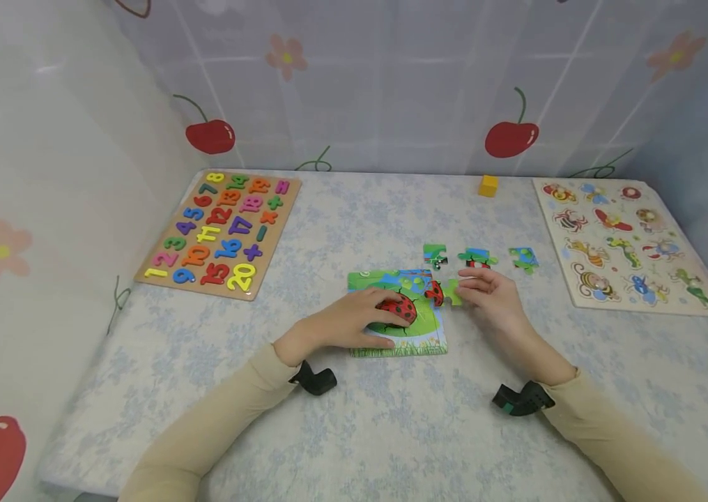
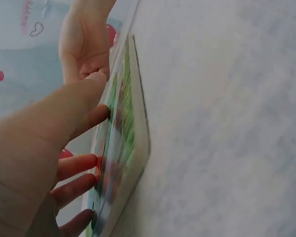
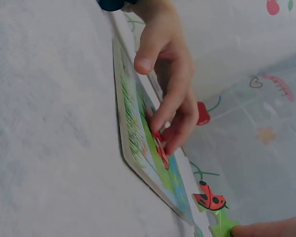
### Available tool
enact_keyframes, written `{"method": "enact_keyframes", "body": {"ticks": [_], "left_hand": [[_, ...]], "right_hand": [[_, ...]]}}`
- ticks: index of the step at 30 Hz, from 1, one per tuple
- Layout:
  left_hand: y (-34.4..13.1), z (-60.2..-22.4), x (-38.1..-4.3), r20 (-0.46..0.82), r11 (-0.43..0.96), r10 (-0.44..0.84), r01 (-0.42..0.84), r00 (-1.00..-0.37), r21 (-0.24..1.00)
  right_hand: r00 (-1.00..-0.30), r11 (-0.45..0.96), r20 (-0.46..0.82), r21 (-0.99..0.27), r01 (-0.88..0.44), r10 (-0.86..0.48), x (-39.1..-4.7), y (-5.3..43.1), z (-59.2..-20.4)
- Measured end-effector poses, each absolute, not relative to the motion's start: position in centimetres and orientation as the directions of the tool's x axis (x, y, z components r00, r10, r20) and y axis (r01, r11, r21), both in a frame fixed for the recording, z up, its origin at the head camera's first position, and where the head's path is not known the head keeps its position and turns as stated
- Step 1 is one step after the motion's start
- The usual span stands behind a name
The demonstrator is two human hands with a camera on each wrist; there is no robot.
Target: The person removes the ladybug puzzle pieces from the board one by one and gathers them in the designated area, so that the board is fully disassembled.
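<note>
A square ladybug jigsaw board [image 1: 398, 351] lies flat on the table, with a grass strip along its near edge. My left hand [image 1: 363, 317] rests over it with loosely spread fingers, fingertips touching the picture near the big red ladybug [image 1: 405, 310]. To the right of the board, my right hand [image 1: 495, 300] pinches a green jigsaw piece bearing a small red ladybug [image 3: 209, 197] by its right side. That piece hangs at the board's right edge; whether it touches the board I cannot tell. Part of the picture is hidden beneath my left hand.
Loose jigsaw pieces lie beyond my right hand: one with green and black [image 1: 435, 254], one with red [image 1: 477, 259], one blue and green [image 1: 523, 258]. A number board [image 1: 252, 280] stands far left, an insect board [image 1: 586, 300] right, a yellow cube [image 1: 488, 186] at the back.
</note>
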State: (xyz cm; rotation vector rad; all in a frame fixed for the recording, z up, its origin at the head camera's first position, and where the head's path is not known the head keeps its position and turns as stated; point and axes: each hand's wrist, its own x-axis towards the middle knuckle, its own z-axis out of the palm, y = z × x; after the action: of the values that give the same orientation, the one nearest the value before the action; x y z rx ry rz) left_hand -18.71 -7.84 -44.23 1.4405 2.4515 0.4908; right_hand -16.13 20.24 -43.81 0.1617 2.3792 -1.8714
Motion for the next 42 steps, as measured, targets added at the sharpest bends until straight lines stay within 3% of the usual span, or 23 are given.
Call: {"method": "enact_keyframes", "body": {"ticks": [5,11,16,22,29,33,42], "left_hand": [[-8.4,-45.1,-20.1,0.029,0.378,0.880,0.736,-0.474,0.561],[-9.3,-46.1,-21.3,0.122,0.334,0.828,0.656,-0.548,0.677],[-9.8,-46.6,-21.6,0.198,0.365,0.765,0.665,-0.613,0.652],[-9.8,-46.7,-21.5,0.216,0.433,0.712,0.660,-0.668,0.614],[-10.0,-46.7,-21.8,0.203,0.557,0.645,0.635,-0.737,0.536],[-10.1,-46.7,-21.9,0.170,0.566,0.646,0.616,-0.744,0.548],[-10.8,-46.8,-22.9,0.135,0.524,0.682,0.609,-0.718,0.595]], "right_hand": [[-0.981,0.225,-0.182,-0.955,0.192,0.062,-15.7,23.8,-43.4],[-0.973,0.218,-0.213,-0.949,0.228,0.094,-14.8,28.8,-43.1],[-0.977,0.363,-0.148,-0.911,0.196,0.156,-14.5,31.0,-42.9],[-0.972,0.604,-0.052,-0.775,0.184,0.229,-14.6,31.0,-43.6],[-0.956,0.653,0.011,-0.732,0.192,0.293,-14.3,30.6,-43.5],[-0.975,0.606,0.006,-0.784,0.133,0.222,-14.1,29.8,-42.9],[-0.987,0.515,-0.053,-0.857,-0.031,-0.149,-14.4,22.0,-42.3]]}}
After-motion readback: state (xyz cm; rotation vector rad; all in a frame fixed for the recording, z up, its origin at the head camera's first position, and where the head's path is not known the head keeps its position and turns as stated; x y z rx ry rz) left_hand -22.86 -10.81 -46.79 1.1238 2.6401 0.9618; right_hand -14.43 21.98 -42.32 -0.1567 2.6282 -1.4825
